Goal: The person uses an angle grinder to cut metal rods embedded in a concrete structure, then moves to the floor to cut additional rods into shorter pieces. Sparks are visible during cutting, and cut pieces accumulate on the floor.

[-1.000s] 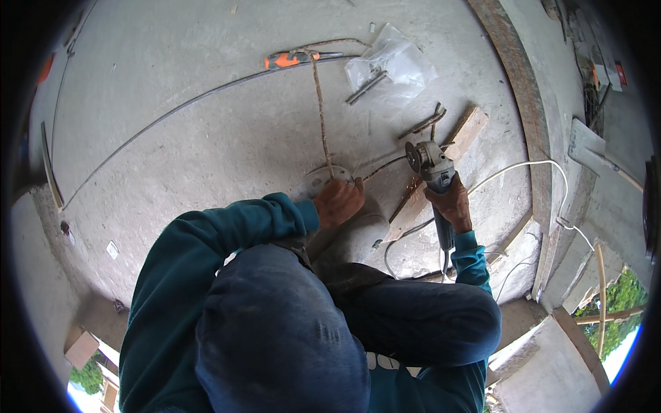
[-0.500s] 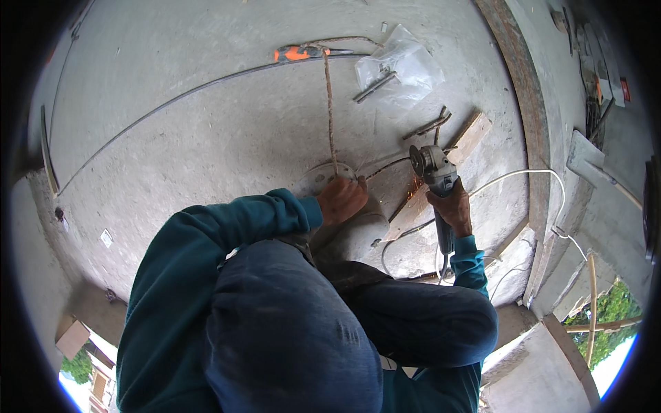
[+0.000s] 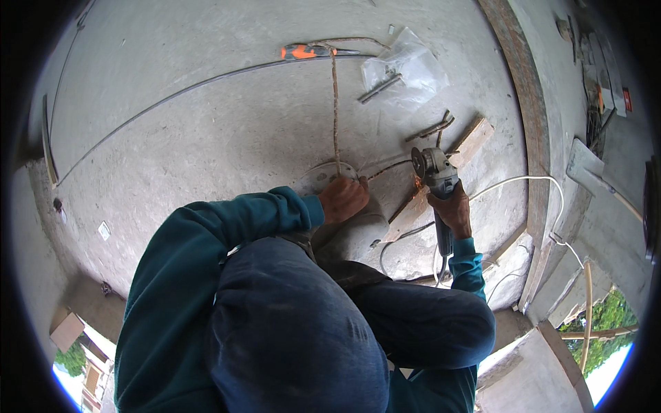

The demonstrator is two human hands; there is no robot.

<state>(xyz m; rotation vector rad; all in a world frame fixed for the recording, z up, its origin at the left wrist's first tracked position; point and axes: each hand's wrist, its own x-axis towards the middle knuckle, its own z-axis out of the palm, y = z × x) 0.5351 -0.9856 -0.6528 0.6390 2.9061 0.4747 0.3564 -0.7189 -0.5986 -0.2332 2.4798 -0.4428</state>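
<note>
My right hand [image 3: 451,210] is wrapped round the body of an angle grinder [image 3: 439,171]. Its disc [image 3: 418,162] meets a thin dark rod beside a wooden plank, and orange sparks [image 3: 418,183] show just below. My left hand [image 3: 344,199] is closed at the lower end of a rusty ribbed steel rod [image 3: 335,110], which runs away from me across the floor. A rod section [image 3: 389,168] stretches from that hand to the disc; whether both are one bent piece is hidden by the fingers. Beneath the left hand lies a pale grey surface with holes [image 3: 318,176].
The wooden plank [image 3: 474,138] lies under the grinder, with short rod pieces [image 3: 434,129] nearby. Farther off are an orange-and-black handled tool [image 3: 303,51] and a clear plastic bag [image 3: 413,72]. A white cable [image 3: 513,180] loops right, towards a long beam [image 3: 527,103] and a shovel [image 3: 585,162].
The sparks are fewer and smaller than before. Both hands keep their grips in nearly the same places, while the whole view has shifted slightly.
</note>
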